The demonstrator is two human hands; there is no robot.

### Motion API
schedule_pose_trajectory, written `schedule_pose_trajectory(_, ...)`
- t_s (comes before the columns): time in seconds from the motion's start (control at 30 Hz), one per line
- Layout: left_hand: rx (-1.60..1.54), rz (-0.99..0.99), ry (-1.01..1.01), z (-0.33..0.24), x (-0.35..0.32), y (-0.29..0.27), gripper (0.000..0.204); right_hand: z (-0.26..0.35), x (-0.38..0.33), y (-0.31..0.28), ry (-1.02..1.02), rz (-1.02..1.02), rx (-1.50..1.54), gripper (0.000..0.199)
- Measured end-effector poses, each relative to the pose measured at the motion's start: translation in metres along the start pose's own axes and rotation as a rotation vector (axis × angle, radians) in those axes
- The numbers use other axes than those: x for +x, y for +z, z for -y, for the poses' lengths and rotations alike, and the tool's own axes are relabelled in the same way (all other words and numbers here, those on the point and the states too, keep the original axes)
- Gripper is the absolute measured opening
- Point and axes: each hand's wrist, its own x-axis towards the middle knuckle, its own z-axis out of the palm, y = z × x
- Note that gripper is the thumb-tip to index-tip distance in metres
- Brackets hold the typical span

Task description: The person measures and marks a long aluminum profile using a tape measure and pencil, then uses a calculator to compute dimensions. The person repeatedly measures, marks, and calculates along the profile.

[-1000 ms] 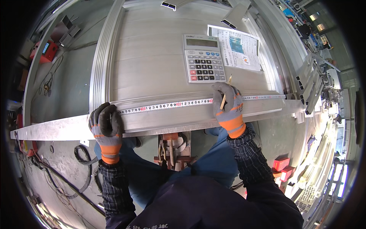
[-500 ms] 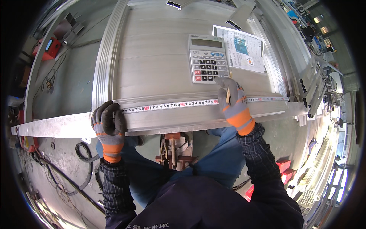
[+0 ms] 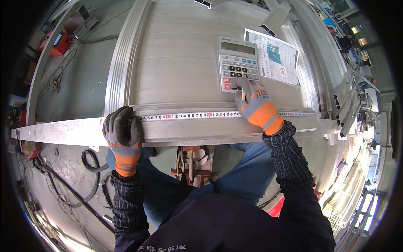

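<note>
A white tape measure (image 3: 184,116) lies stretched along the near aluminium bar (image 3: 197,132). My left hand (image 3: 122,138), in a grey and orange glove, is closed over the tape's left end and the bar, hiding that end. My right hand (image 3: 257,103), gloved alike, grips a thin wooden pencil (image 3: 243,94) that sticks up between thumb and fingers. Its fingertips rest on the lower keys of a grey calculator (image 3: 238,51), covering some of them. The right forearm and hand cross over part of the tape.
A printed sheet (image 3: 289,69) lies beside the calculator on the metal panel (image 3: 176,63). Ribbed aluminium rails (image 3: 128,59) frame the panel. Below the bar stands a reddish tool stand (image 3: 191,168). Hoses (image 3: 90,161) lie on the floor at left, near a red device (image 3: 61,44).
My right hand has moved up from the tape onto the calculator keys, pencil still in it. The left hand stays on the tape's end. The whole view has shifted slightly.
</note>
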Motion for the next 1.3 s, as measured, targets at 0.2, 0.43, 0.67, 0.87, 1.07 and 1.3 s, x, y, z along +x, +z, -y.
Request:
schedule_pose_trajectory(0.2, 0.003, -0.005, 0.010, -0.001, 0.001, 0.002, 0.032, -0.011, -0.002, -0.009, 0.054, -0.053, 0.268, 0.033)
schedule_pose_trajectory(0.43, -0.013, 0.006, 0.002, 0.000, 0.001, 0.000, 0.032, -0.006, -0.004, -0.007, 0.012, -0.056, 0.106, 0.038)
schedule_pose_trajectory(0.67, -0.010, 0.017, 0.016, -0.001, 0.001, -0.001, 0.031, -0.011, 0.001, 0.001, -0.025, -0.034, -0.002, 0.037)
schedule_pose_trajectory(0.87, -0.022, 0.003, 0.014, -0.002, 0.003, 0.001, 0.031, -0.030, -0.011, -0.024, 0.029, -0.107, 0.240, 0.023)
schedule_pose_trajectory(1.07, -0.025, 0.004, 0.002, -0.002, 0.003, 0.000, 0.030, -0.030, -0.022, -0.018, -0.030, -0.029, 0.009, 0.024)
schedule_pose_trajectory(1.3, 0.023, 0.007, 0.021, -0.001, 0.001, 0.001, 0.029, -0.029, -0.006, -0.016, 0.082, 0.011, 0.094, 0.037)
